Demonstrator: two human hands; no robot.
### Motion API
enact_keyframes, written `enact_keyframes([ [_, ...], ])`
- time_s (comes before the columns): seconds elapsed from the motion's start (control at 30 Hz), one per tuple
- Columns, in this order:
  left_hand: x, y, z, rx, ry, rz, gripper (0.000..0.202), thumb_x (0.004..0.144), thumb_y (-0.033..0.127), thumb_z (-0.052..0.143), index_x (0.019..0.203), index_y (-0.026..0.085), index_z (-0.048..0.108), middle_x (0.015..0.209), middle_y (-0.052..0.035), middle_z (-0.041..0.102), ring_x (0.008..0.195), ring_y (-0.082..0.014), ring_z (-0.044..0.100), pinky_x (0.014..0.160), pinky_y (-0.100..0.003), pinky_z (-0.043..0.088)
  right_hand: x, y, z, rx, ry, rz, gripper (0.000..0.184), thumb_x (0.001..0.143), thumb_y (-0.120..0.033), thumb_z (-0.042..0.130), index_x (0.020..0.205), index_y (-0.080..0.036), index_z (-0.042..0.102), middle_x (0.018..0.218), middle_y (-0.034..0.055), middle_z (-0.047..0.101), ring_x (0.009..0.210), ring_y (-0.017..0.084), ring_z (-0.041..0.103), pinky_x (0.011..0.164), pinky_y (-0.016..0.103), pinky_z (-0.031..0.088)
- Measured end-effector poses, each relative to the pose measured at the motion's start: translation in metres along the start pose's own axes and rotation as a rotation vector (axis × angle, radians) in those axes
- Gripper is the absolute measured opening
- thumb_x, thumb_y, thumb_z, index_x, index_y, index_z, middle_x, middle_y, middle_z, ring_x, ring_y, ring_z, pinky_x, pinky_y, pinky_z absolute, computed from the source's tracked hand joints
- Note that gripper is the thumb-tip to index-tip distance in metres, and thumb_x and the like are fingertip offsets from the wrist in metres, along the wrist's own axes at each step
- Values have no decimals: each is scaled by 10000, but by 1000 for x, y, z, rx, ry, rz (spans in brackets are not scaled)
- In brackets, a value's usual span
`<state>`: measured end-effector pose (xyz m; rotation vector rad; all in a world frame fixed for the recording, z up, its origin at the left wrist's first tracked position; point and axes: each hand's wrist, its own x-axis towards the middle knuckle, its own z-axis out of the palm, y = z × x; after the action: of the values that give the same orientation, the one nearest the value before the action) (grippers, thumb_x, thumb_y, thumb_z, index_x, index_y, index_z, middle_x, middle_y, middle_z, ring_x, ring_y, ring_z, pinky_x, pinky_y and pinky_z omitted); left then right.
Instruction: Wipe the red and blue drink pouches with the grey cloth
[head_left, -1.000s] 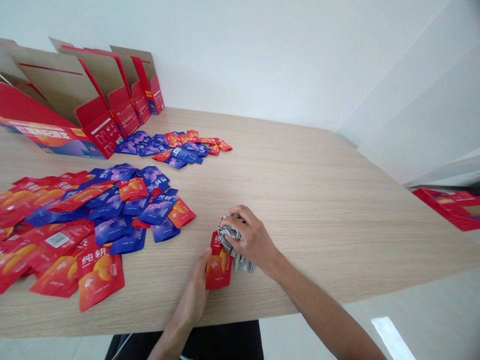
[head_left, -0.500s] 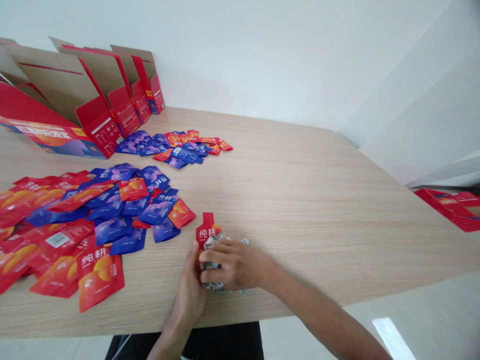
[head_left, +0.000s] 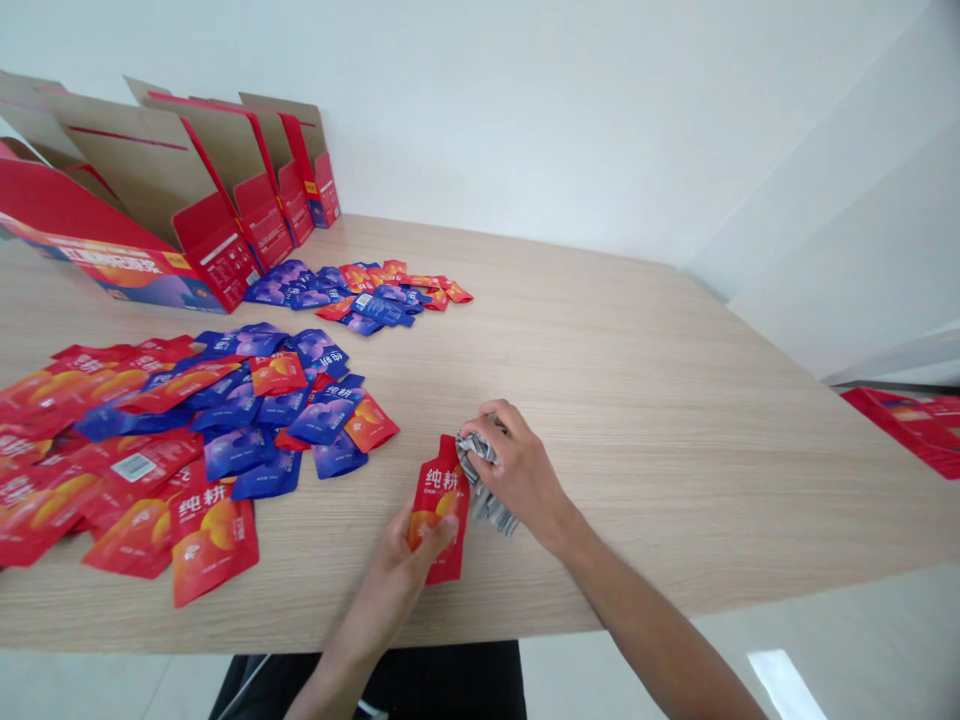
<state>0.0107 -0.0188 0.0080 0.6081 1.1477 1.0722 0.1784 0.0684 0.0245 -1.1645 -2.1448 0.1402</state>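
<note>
While my left hand (head_left: 409,565) pinches the red pouch (head_left: 441,497) by its lower end, thumb across the printed front and fingers hidden beneath, my right hand (head_left: 519,473) is curled tight around a crumpled grey-and-white wad (head_left: 486,497); whether that is cloth or foil I cannot tell. The wad touches the pouch's upper right edge, and some of it spills out below my palm. The pouch sits near the front edge of the tabletop (head_left: 660,400), its narrow neck pointing away from me and its white characters facing up. I cannot tell whether it lies flat on the wood or is lifted slightly.

To my left, a big scatter of red and blue pouches (head_left: 225,420) covers the wood, many overlapping, the nearest of them just beside the one I hold. Farther off lies a smaller heap of pouches (head_left: 367,295), mostly blue with some red. Behind it, along the wall, stand open cardboard display boxes (head_left: 225,200), red outside and brown inside, lined up one after another. Off the tabletop's right end, lower down, lie flat red cartons (head_left: 911,418).
</note>
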Motion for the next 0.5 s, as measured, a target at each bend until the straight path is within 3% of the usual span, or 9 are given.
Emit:
enact_keyframes([
  [0.1,-8,14,-8,200,41,46,532,681,551,874,1040,185,734,898,-72,795,783,-247,737,712,-324,583,0,0,-1,-12,3,59,245,870,-14,623,997,-220,662,1114,81,585,1008,235,632,924,399,594],
  [0.23,-11,49,-38,442,184,183,651,699,614,808,1208,238,655,997,-45,790,937,-270,751,817,-347,599,-2,-4,3,10,-23,57,234,875,-24,629,994,-220,669,1107,73,583,984,225,634,910,393,593],
  [0.3,-7,77,-64,602,289,271,716,627,610,834,1217,265,622,1021,-28,782,936,-272,745,796,-347,605,-3,-7,6,26,-26,32,239,868,-23,634,992,-223,670,1095,70,585,983,226,632,897,389,592],
  [0.43,18,155,-134,926,582,402,766,591,678,757,1213,269,580,909,6,723,695,-226,678,605,-328,570,-4,-9,10,43,-13,-5,264,842,-4,643,994,-218,673,1078,73,587,984,232,626,882,388,591],
  [0.5,42,196,-177,1197,748,383,768,575,714,728,1185,260,621,910,11,706,739,-227,666,710,-374,586,-4,-9,10,46,-9,-9,271,835,2,644,995,-215,673,1080,75,586,984,233,624,880,391,591],
])
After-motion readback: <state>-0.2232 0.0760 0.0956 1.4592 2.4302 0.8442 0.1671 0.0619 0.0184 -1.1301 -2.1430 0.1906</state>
